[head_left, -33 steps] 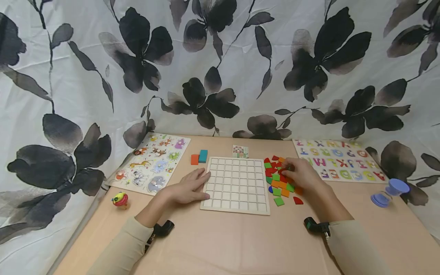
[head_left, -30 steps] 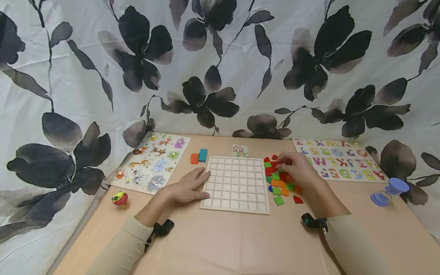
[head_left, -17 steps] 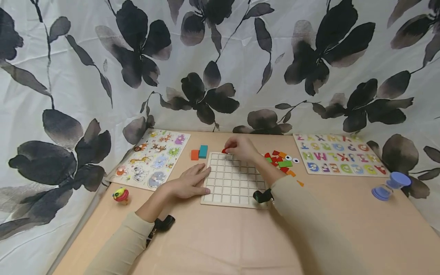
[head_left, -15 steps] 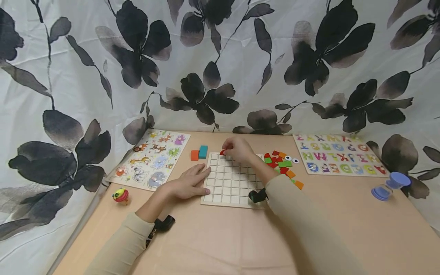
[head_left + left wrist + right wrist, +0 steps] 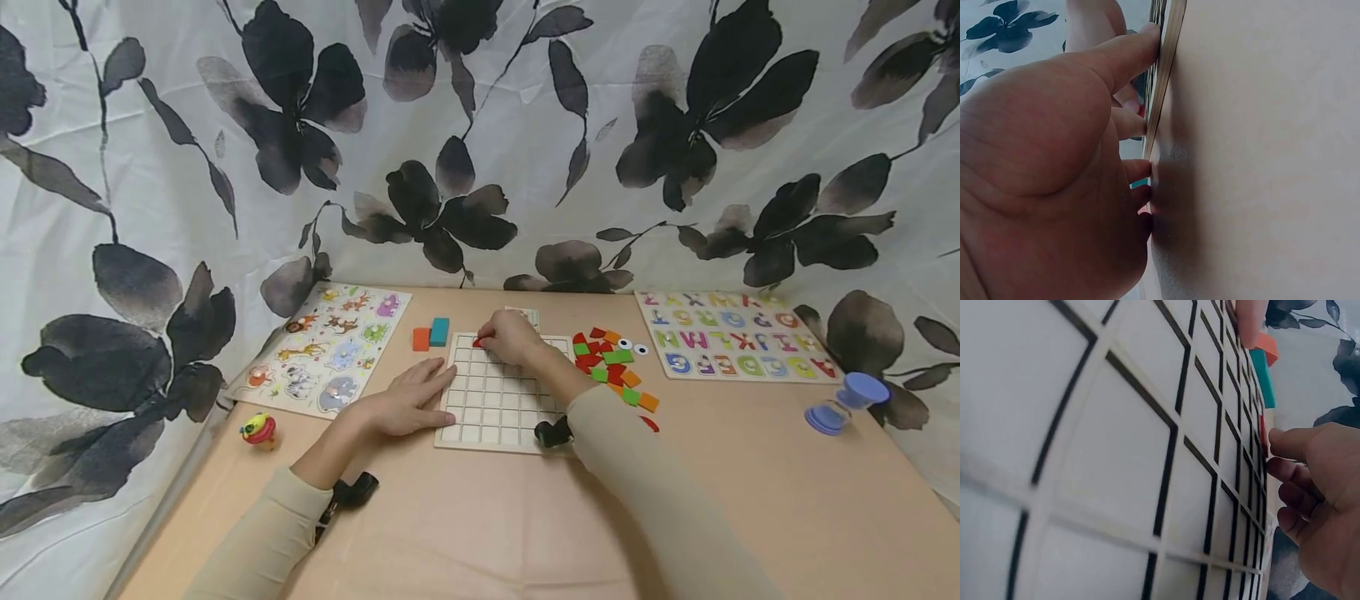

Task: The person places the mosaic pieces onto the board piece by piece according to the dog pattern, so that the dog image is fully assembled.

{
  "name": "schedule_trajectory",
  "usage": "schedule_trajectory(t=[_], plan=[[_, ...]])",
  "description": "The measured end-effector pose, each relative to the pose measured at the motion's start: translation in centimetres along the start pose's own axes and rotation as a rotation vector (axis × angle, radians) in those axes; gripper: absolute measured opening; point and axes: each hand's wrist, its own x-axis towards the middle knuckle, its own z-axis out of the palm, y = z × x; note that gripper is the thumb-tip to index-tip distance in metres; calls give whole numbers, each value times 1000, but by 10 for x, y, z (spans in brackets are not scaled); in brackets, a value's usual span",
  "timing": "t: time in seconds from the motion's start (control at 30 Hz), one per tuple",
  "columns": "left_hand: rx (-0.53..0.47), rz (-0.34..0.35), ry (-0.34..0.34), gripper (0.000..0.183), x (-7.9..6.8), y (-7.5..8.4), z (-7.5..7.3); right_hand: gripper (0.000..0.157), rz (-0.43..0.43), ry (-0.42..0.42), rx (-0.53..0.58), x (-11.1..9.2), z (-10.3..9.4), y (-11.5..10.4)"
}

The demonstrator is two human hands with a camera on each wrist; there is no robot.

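A pale wooden board with a grid of square cells (image 5: 487,408) lies flat mid-table. My left hand (image 5: 408,398) rests at its left edge, fingers extended, thumb on the near part; in the left wrist view the fingertips of this left hand (image 5: 1054,150) meet the board's side (image 5: 1166,69). My right hand (image 5: 512,337) reaches across the board to its far left corner. Between thumb and fingertips it pinches a small flat red piece (image 5: 477,342) over the far row of cells. In the right wrist view the red piece (image 5: 1263,434) shows just beyond the thumb.
Loose red, green and orange pieces (image 5: 617,357) are heaped right of the board. Orange (image 5: 421,339) and teal (image 5: 439,332) blocks stand behind left. A patterned card (image 5: 532,317), animal board (image 5: 318,354), letter board (image 5: 738,337), small toy (image 5: 259,430) and blue-ended timer (image 5: 843,405) lie around.
My right hand has moved left from the heap to the board's far left corner, carrying a red piece. More of the heap now shows. The left hand has stayed at the board's edge.
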Motion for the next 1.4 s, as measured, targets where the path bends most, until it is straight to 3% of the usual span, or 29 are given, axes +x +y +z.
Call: schedule_trajectory(t=[0.1, 0.23, 0.4, 0.53, 0.8, 1.0, 1.13, 1.27, 1.4], plan=[[-14, -3, 0, 84, -1, 1, 0, 27, -38, -2, 49, -11, -15, 7], [-22, -3, 5, 84, -2, 3, 0, 35, -46, 45, 137, -41, -51, 31], [-14, 1, -1, 84, -2, 2, 1, 39, 101, 165, 194, -89, -92, 76], [-6, 1, 16, 84, -2, 0, 0, 37, 227, 203, 151, -108, -105, 108], [-5, 4, 13, 84, -3, -3, 0, 33, 361, 126, -18, -109, -86, 140], [-13, 8, 15, 84, -2, -2, 1, 27, 352, 146, -83, -106, -78, 147], [-3, 13, 23, 84, -1, -2, 1, 21, 353, 158, -18, -104, -80, 148], [1, 15, 22, 84, -1, -1, 1, 16, 366, 190, 223, -104, -88, 142], [1, 15, 23, 83, -1, 0, 2, 17, 255, 295, 381, -94, -102, 125]])
